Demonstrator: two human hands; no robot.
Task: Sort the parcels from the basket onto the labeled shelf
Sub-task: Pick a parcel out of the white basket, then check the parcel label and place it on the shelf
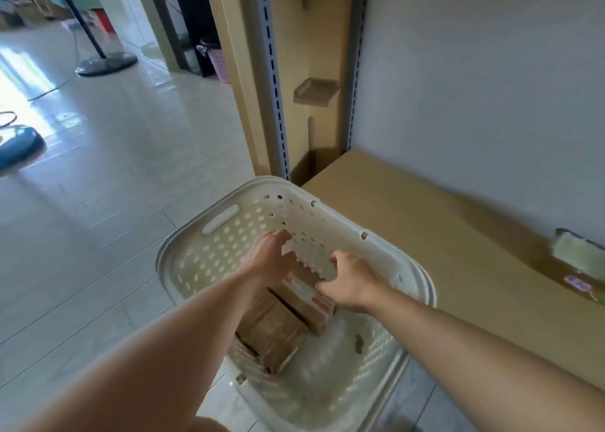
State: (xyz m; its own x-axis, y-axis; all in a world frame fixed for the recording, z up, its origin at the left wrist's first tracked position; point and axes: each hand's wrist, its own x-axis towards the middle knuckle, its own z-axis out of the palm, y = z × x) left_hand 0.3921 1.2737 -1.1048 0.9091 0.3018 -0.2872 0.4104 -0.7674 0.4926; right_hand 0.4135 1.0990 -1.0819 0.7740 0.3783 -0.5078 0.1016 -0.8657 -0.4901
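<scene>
**Both hands down on a parcel**

Inside the basket, brown parcel lies nearest. Beyond, left hand and right hand clasp a taped parcel by its ends: stiff, probably light. Shelf behind.

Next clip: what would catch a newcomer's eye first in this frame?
Two bare arms reach down into a cream perforated basket on the tiled floor, low in the centre. The left hand and right hand are on a brown parcel with a red-and-white label; another brown parcel lies beside it. A cardboard-covered shelf runs alongside on the right.
</scene>
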